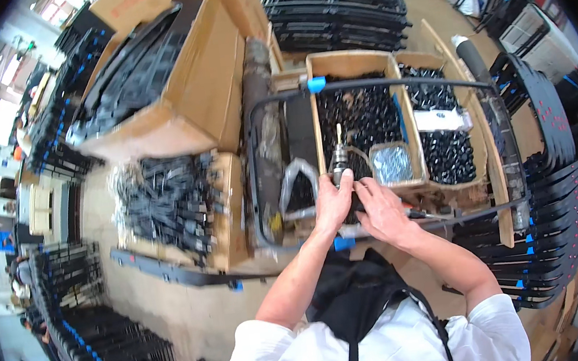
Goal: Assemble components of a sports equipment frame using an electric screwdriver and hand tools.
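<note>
Holding a driver tool (338, 155) over cardboard box (354, 61) of black parts (359, 113), both hands

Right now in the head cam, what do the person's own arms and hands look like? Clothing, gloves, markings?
Both forearms are bare, entering from the lower edge. The left hand and right hand wear no gloves; no watch, rings or markings show. Short white sleeves end near the elbows. A black apron with thin black straps lies over the white shirt. No cables on the arms.

Grey metal power screwdriver (338, 158) upright, bit pointing up
</note>
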A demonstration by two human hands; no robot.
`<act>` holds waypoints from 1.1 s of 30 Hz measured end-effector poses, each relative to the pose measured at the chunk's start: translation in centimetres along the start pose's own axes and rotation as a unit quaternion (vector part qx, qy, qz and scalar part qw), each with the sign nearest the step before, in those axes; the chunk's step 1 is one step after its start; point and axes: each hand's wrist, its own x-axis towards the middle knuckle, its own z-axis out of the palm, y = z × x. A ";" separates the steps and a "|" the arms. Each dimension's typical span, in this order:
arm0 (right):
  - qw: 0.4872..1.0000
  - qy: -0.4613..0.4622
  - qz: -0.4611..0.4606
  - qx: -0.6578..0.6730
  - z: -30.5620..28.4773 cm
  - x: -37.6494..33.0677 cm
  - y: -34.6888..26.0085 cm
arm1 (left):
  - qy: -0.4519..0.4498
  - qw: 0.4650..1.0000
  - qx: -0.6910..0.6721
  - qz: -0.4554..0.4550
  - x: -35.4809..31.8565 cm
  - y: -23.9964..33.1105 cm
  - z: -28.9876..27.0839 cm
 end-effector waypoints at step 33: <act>0.989 -0.144 0.020 0.021 11.7 -22.3 -8.9 | 0.022 0.995 -0.051 -0.079 -22.1 -20.5 -2.8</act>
